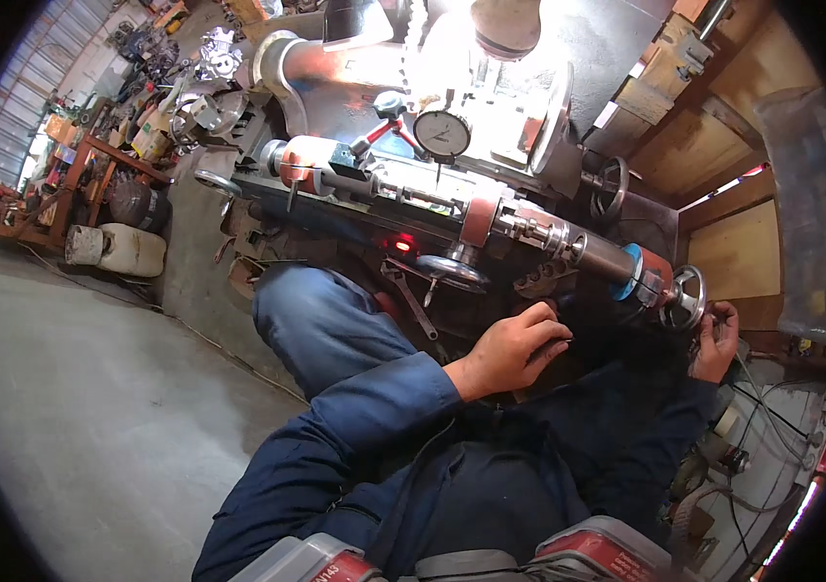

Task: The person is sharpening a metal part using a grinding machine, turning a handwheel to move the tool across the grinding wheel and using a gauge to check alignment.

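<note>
While left fingers (pixel 547 334) curl, contents unclear, right fingers (pixel 724 312) grip the silver handwheel (pixel 684 299).

The silver handwheel (pixel 690 297) is held at its edge by the right hand (pixel 714 341); the left hand (pixel 518 351) is seen curled near an adjustable wrench (pixel 419 310). A dial gauge (pixel 442 134) is mounted above.
</note>
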A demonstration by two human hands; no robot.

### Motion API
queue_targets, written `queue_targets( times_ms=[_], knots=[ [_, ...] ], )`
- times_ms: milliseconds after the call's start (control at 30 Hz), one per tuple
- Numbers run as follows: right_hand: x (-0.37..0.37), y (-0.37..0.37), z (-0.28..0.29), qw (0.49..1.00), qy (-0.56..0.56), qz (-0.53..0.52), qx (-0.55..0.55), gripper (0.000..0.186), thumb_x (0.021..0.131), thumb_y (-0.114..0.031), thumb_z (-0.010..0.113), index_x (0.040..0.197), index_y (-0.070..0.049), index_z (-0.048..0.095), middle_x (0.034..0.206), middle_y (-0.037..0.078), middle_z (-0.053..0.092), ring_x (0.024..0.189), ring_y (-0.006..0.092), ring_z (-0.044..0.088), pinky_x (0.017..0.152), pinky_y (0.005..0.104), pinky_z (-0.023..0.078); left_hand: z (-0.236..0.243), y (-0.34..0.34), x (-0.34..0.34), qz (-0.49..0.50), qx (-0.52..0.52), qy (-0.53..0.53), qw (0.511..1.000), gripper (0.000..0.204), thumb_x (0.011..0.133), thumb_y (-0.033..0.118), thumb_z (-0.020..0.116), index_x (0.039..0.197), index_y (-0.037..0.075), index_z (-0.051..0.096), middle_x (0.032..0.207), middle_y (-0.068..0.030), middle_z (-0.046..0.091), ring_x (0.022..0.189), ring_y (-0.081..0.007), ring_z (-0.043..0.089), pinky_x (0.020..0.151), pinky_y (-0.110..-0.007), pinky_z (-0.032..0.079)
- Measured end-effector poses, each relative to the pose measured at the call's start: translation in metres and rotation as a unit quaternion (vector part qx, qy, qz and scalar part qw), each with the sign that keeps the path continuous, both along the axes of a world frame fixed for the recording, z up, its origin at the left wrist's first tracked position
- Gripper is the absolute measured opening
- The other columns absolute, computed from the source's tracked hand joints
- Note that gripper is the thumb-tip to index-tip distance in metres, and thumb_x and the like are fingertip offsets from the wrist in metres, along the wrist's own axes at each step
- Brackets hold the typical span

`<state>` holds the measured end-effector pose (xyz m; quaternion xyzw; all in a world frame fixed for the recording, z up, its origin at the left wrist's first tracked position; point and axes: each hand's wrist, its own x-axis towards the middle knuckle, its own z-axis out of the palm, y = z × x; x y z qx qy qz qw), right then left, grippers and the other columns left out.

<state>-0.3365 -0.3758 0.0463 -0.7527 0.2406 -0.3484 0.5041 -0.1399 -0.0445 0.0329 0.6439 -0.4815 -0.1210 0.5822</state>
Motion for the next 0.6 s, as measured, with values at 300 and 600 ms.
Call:
queue_targets(
  times_ms=[300,600],
  knots=[
    [0.03,-0.063,-0.04,0.998,-0.02,-0.04,0.05,0.012,0.096,-0.003,0.055,0.108,-0.004,0.055,0.099,0.006,0.061,0.093,0.0141,0.059,0.086,0.0273,0.048,-0.006,-0.004,-0.002,-0.02,-0.016,0.006,1.0,0.013,0.085,0.007,0.067,0.097,0.005,0.064,0.091,-0.0111,0.058,0.078,-0.0298,0.062,0.067,-0.036,0.052],
    [0.067,0.051,0.044,0.903,0.106,-0.319,-0.268,0.022,0.096,-0.022,0.056,0.107,-0.003,0.059,0.097,0.006,0.061,0.089,0.0137,0.059,0.076,0.028,0.048,0.001,-0.001,0.008,0.041,-0.098,-0.029,0.994,0.017,0.078,-0.001,0.07,0.093,0.003,0.064,0.091,-0.0114,0.064,0.08,-0.0279,0.062,0.071,-0.034,0.05]
  ],
)
